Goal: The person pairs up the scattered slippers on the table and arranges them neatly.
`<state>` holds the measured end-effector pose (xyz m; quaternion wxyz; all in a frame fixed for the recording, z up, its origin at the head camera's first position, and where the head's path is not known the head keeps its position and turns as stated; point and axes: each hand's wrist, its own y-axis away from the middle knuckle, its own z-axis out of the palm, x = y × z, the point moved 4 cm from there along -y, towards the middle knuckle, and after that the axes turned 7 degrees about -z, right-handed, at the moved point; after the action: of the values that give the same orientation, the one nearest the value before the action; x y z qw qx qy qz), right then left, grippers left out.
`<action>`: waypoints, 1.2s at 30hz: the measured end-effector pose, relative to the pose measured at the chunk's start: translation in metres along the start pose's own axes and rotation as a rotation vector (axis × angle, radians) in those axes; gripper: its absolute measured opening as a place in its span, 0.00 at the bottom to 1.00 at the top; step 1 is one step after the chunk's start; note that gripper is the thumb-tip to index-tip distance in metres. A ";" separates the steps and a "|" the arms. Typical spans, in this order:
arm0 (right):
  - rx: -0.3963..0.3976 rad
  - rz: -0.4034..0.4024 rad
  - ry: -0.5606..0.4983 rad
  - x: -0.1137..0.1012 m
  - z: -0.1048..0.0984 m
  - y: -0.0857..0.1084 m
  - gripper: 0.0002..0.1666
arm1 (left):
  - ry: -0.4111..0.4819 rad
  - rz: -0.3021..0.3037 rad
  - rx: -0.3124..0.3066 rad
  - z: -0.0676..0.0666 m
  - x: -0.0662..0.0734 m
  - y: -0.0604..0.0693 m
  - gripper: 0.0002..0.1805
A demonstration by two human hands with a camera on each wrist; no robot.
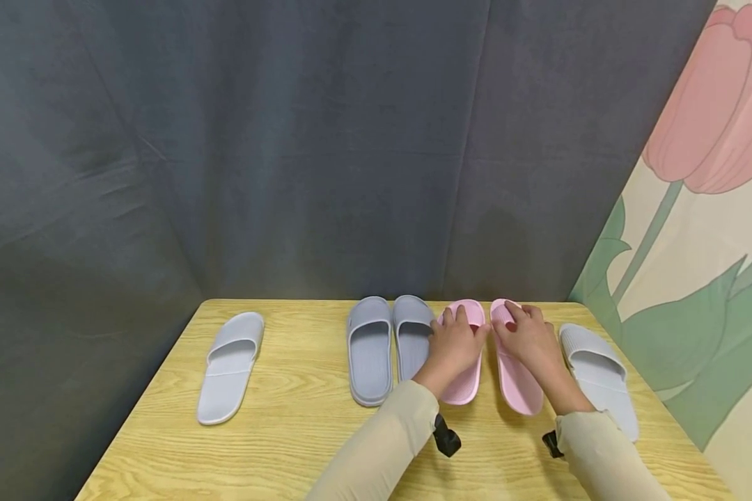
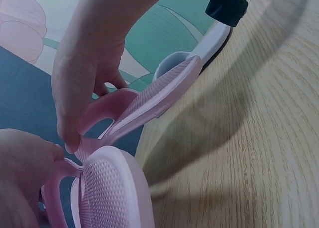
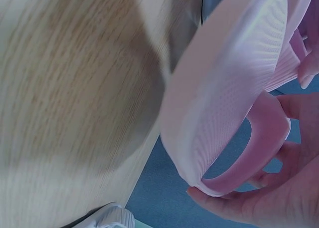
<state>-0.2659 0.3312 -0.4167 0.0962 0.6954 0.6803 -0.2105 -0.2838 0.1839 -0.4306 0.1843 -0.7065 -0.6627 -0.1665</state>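
Two pink slippers lie side by side near the table's back edge in the head view, their toes pointing away. My left hand (image 1: 454,348) holds the left pink slipper (image 1: 465,388) at its strap. With fingers over the strap and side, my right hand (image 1: 529,339) grips the right pink slipper (image 1: 521,390). Its heel is turned slightly outward, and a gap separates the pair at the toes. The right wrist view shows fingers around the strap of the right slipper (image 3: 219,88), whose sole looks tilted. Parts of both straps are hidden beneath the hands.
A pair of grey slippers (image 1: 370,365) stands just left of the left hand. One pale slipper (image 1: 225,390) lies far left on the wooden table (image 1: 288,445), another pale slipper (image 1: 608,396) at the right. Behind hangs a dark curtain (image 1: 326,153); a tulip-patterned wall (image 1: 683,278) flanks the right.
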 end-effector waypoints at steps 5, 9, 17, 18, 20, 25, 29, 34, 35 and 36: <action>-0.016 0.011 0.008 0.001 0.001 -0.001 0.39 | 0.016 -0.008 0.005 0.003 0.001 -0.002 0.39; -0.018 0.017 0.008 0.003 0.002 -0.002 0.39 | 0.010 -0.013 0.010 0.005 0.003 -0.003 0.39; -0.015 0.015 0.015 0.009 0.005 -0.004 0.40 | 0.006 -0.013 0.003 0.008 0.006 -0.005 0.39; -0.012 0.012 0.014 0.009 0.005 -0.004 0.40 | 0.003 -0.014 0.001 0.009 0.007 -0.005 0.40; -0.007 0.005 0.019 0.011 0.006 -0.004 0.40 | -0.001 -0.018 -0.003 0.010 0.007 -0.006 0.40; -0.005 0.004 0.031 0.013 0.005 -0.004 0.40 | -0.004 -0.033 -0.019 0.014 0.008 -0.008 0.41; -0.015 0.020 0.030 0.015 0.005 -0.003 0.40 | -0.012 -0.031 -0.016 0.016 0.010 -0.008 0.40; -0.028 0.036 0.025 0.018 0.004 -0.002 0.40 | -0.018 -0.029 -0.015 0.019 0.014 -0.008 0.40; -0.027 0.038 0.026 0.019 0.004 -0.002 0.40 | -0.020 -0.032 -0.017 0.020 0.015 -0.008 0.40; -0.026 0.036 0.026 0.020 0.004 -0.001 0.40 | -0.018 -0.036 -0.021 0.021 0.016 -0.008 0.40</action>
<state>-0.2681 0.3479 -0.4283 0.0999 0.7090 0.6715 -0.1909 -0.2914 0.2082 -0.4408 0.1677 -0.6978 -0.6752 -0.1702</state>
